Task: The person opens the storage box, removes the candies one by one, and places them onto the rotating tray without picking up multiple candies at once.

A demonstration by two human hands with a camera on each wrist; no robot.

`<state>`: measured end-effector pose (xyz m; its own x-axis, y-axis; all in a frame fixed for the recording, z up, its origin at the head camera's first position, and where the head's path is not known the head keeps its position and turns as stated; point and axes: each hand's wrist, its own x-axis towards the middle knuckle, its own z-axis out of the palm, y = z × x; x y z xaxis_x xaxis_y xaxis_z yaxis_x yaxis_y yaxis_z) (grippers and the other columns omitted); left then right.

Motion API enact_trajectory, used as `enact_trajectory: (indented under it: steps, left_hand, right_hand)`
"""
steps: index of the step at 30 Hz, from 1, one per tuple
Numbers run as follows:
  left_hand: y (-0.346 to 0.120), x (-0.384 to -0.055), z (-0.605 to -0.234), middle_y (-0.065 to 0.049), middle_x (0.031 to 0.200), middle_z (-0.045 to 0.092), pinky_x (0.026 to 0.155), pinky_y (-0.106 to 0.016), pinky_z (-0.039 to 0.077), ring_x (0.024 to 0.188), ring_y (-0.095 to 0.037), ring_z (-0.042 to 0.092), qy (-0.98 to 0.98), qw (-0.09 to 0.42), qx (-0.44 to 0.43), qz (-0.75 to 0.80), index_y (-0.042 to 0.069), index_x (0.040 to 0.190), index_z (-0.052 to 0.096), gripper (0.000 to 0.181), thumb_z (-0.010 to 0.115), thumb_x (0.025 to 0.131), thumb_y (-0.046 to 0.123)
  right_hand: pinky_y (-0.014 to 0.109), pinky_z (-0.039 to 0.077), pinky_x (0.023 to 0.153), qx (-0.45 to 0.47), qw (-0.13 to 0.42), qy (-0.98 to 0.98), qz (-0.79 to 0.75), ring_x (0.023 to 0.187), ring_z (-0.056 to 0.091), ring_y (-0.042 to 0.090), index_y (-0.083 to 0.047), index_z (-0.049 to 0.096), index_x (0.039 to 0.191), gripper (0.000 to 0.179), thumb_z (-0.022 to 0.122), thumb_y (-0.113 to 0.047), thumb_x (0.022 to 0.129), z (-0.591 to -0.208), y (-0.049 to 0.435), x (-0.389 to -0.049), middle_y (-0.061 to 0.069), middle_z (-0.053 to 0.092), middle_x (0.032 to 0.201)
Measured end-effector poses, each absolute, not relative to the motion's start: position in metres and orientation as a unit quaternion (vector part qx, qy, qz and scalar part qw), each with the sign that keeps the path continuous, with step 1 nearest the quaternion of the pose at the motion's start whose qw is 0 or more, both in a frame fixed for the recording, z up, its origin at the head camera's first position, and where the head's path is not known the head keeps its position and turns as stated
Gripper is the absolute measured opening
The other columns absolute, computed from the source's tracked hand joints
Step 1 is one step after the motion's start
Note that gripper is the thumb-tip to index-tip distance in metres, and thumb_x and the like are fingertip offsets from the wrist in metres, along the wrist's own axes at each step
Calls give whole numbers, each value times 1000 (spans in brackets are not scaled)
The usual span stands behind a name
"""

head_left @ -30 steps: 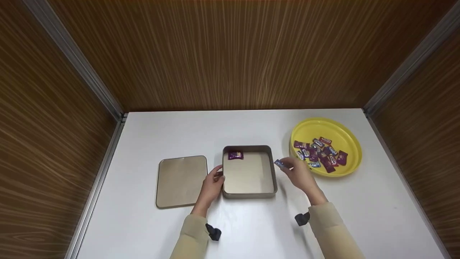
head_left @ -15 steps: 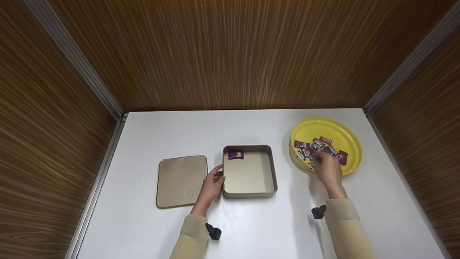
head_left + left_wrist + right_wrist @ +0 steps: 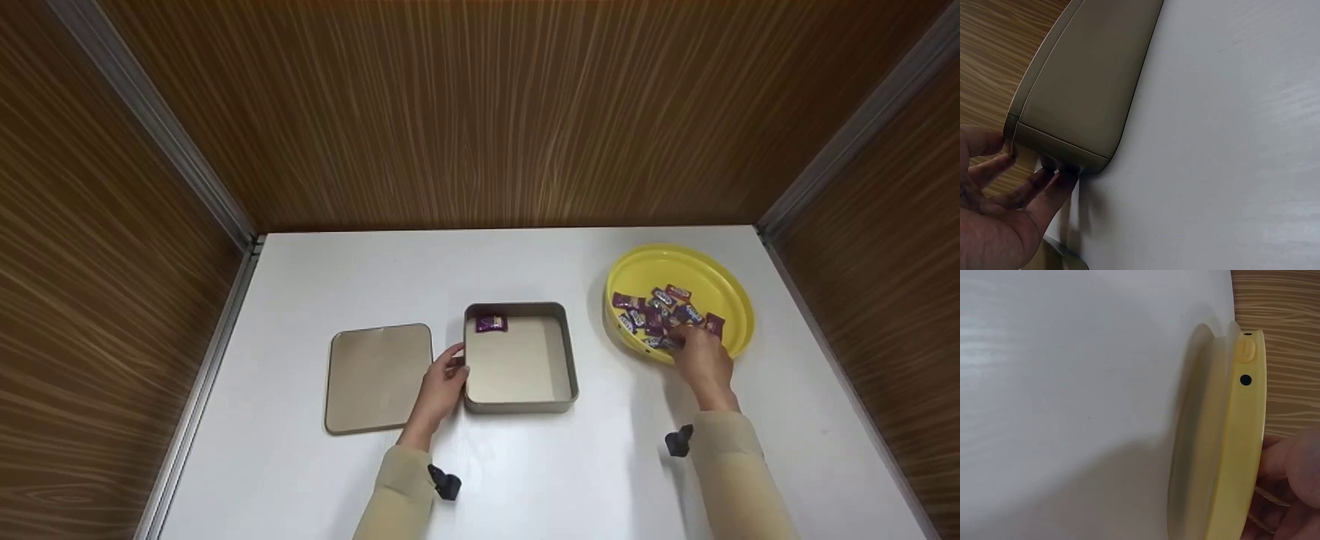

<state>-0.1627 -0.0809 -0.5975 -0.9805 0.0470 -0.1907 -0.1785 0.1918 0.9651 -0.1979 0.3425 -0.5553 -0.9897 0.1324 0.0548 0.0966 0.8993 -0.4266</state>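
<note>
At the middle of the table, my left hand (image 3: 440, 391) holds the left side of a square tin box (image 3: 523, 407). In the left wrist view, my fingers and thumb touch the wall and rim of the tin (image 3: 1078, 73). A purple wrapped candy (image 3: 492, 323) lies in its far left corner. My right hand (image 3: 703, 361) reaches over the near rim of a round yellow tray (image 3: 626, 264), fingers curled among several purple, blue and red wrapped candies (image 3: 654, 321). Whether a candy is pinched there is hidden. In the right wrist view, the yellow tray's wall (image 3: 1238, 439) covers the fingertips.
A flat square lid (image 3: 379, 379) lies left of the tin, close to my left forearm. The white table (image 3: 450, 270) is bounded by wood-grain panels (image 3: 495, 112) at the back and both sides.
My right hand has moved right from beside the tin, where it pinched a small blue candy, to the yellow tray, then slightly further right. My left hand and the tin have stayed in place.
</note>
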Motion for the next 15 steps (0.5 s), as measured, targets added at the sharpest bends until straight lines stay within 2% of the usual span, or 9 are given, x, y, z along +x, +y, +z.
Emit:
enact_trajectory:
  steps: [4,10,15]
  left_hand:
    - [-81,-163,-597,-22,127,56,95,-41,48,116,-33,57,768,87,-43,633,3,145,45,46,52,99,5]
    - [-80,-162,-598,-23,127,56,96,-42,48,116,-33,57,767,83,-47,634,4,144,47,45,52,99,5]
    - [-80,-162,-599,-24,126,56,97,-43,47,116,-33,57,768,80,-44,634,3,143,47,45,52,99,4]
  right_hand:
    - [59,47,71,-74,17,-973,217,98,60,50,1,70,112,24,62,1,89,-558,344,-199,29,65,112]
    - [57,46,78,-95,4,-964,247,103,59,47,1,68,118,32,54,5,90,-559,344,-199,28,63,119]
    - [56,47,79,-94,17,-961,260,102,60,43,2,69,116,26,57,-1,94,-558,340,-197,26,65,116]
